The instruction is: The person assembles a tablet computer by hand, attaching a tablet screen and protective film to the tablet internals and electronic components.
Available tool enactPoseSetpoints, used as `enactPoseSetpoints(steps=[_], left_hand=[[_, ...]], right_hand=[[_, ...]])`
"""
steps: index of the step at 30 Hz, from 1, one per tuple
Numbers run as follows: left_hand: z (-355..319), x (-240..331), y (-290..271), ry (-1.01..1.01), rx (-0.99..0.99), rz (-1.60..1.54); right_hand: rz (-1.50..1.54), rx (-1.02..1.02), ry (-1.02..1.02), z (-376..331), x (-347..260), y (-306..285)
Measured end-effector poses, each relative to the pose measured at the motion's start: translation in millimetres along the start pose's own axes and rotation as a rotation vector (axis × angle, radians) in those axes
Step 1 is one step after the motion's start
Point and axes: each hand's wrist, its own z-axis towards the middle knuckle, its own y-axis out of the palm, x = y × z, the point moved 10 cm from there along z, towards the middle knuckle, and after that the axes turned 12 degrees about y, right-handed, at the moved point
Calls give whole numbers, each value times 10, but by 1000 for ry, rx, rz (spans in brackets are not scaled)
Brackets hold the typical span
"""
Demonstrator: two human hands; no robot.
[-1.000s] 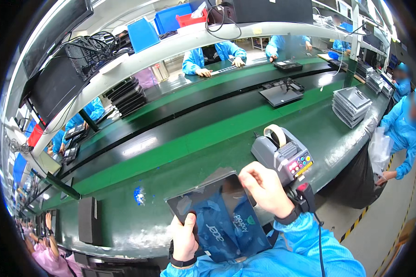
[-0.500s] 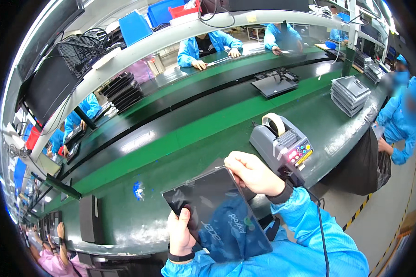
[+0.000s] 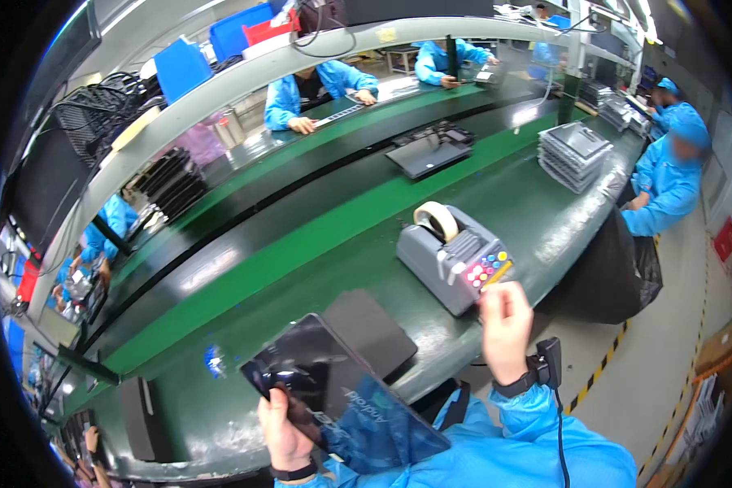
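Left hand [image 3: 289, 423] is clamped on the lower edge of the glossy dark panel [image 3: 342, 398], tilted up over the near edge of the bench [image 3: 244, 268]. Right hand [image 3: 506, 329], fingers loosely together and empty, sits by the grey tape dispenser [image 3: 454, 256]. I'd keep that panel steady while pulling tape.

tape dispenser [image 3: 455, 256] blocking right hand [image 3: 506, 329], bare bench [image 3: 317, 276] leftward
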Motion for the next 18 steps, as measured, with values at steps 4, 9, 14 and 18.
enactPoseSetpoints(steps=[4, 9, 14, 18], left_hand=[[77, 23, -14, 47, -55, 3], [117, -243, -45, -40, -45, -121], [93, -195, -14, -29, -64, -37], [24, -155, -51, -13, -119, 3]], right_hand=[[-280, 247, 63, 349, 540, -711], [63, -78, 459, 360, 1159, -401], [-40, -111, 56, 278, 134, -213], [-268, -744, -216, -266, -774, 1107]])
